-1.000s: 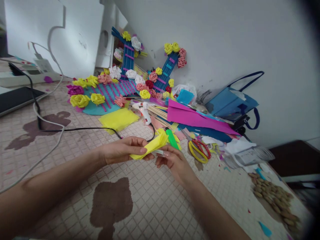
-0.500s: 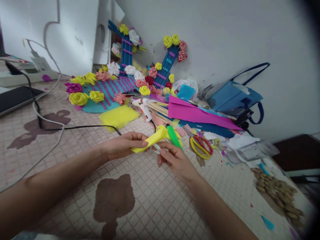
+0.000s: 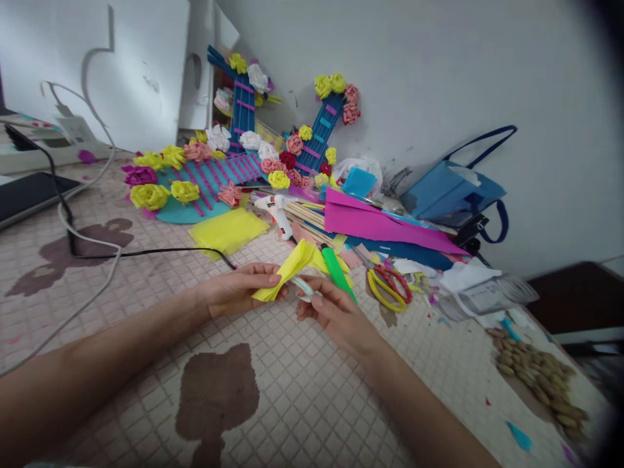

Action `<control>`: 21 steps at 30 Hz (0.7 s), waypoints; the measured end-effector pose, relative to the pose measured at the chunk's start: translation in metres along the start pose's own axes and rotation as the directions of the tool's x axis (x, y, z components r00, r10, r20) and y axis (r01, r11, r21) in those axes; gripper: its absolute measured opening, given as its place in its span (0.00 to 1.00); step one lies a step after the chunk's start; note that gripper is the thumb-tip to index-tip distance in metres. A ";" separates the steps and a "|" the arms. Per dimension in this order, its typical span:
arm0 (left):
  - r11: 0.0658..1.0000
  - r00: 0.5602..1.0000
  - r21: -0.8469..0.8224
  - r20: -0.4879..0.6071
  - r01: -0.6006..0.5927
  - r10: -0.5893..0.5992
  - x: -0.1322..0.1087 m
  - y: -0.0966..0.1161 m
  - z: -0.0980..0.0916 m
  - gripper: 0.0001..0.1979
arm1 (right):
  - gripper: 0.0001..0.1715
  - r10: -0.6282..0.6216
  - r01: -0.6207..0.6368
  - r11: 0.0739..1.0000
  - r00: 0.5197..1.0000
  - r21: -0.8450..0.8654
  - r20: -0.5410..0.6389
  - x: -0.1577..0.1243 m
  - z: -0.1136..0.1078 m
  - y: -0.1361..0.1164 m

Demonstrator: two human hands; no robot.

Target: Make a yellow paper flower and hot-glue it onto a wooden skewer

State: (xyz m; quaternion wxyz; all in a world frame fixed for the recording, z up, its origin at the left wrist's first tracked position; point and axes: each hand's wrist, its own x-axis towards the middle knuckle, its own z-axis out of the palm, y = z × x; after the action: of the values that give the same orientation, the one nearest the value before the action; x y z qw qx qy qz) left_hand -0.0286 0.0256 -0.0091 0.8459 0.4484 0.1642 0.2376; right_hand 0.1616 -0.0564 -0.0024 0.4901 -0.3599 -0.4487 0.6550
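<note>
My left hand [image 3: 248,286] pinches a folded piece of yellow crepe paper [image 3: 287,268] between thumb and fingers, its upper end fanning out in pleats. Close by, my right hand [image 3: 336,312] has its fingers closed on a pale, whitish curved strip [image 3: 303,286]; its exact kind is not plain. The strip's upper end lies against or just beside the yellow paper. Behind the hands are a green-handled tool [image 3: 337,272], more yellow paper scraps and a white hot glue gun [image 3: 277,211]. Scissors with yellow and red handles [image 3: 387,292] lie to the right of my right hand.
Flower-covered blue cardboard guitars [image 3: 209,172] lean at the back. A flat yellow paper sheet [image 3: 229,231], wooden sticks [image 3: 305,214] and magenta paper [image 3: 385,221] lie before them. Cables cross the left side; peanuts [image 3: 541,377] and a blue bag [image 3: 453,195] are at right.
The yellow paper has turned in my left hand and now shows its pleats, more upright. More of the pale strip shows by my right fingers. The view has shifted slightly.
</note>
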 end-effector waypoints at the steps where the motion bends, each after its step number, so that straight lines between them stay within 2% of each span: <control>1: 0.999 1.000 0.041 0.006 0.014 -0.014 -0.001 0.001 0.001 0.13 | 0.09 0.000 -0.001 1.000 1.000 -0.018 -0.028 0.000 0.000 0.001; 4: 0.974 0.999 0.224 0.046 0.011 -0.021 -0.002 0.009 0.007 0.10 | 0.06 -0.013 -0.006 0.990 0.991 -0.144 -0.131 -0.001 0.000 0.004; 6: 0.944 0.992 0.327 0.126 -0.045 0.004 -0.003 0.014 0.012 0.08 | 0.06 -0.024 -0.018 0.971 0.985 -0.237 -0.173 -0.001 -0.001 0.006; 9: 0.933 0.991 0.352 0.126 -0.079 0.037 -0.003 0.016 0.017 0.07 | 0.07 -0.036 -0.005 0.962 0.989 -0.272 -0.146 -0.001 -0.002 0.009; 11: 0.954 0.998 0.295 0.061 -0.052 0.035 -0.002 0.014 0.015 0.08 | 0.06 -0.045 0.022 0.973 0.994 -0.228 -0.097 -0.002 -0.001 0.008; 15: 0.998 0.999 0.066 -0.051 0.021 -0.018 -0.002 0.007 0.007 0.11 | 0.08 -0.025 0.021 0.996 0.999 -0.090 -0.041 -0.002 0.000 0.003; 21: 0.988 0.998 -0.153 -0.049 0.021 -0.029 0.000 0.004 0.006 0.14 | 0.10 0.003 -0.003 1.000 1.000 -0.027 0.026 0.000 -0.003 -0.002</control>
State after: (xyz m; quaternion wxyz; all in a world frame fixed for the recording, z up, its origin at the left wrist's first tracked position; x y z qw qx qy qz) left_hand -0.0271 0.0236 -0.0028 0.8761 0.3741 0.1729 0.2503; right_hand 0.1654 -0.0555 -0.0016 0.4784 -0.3586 -0.4633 0.6542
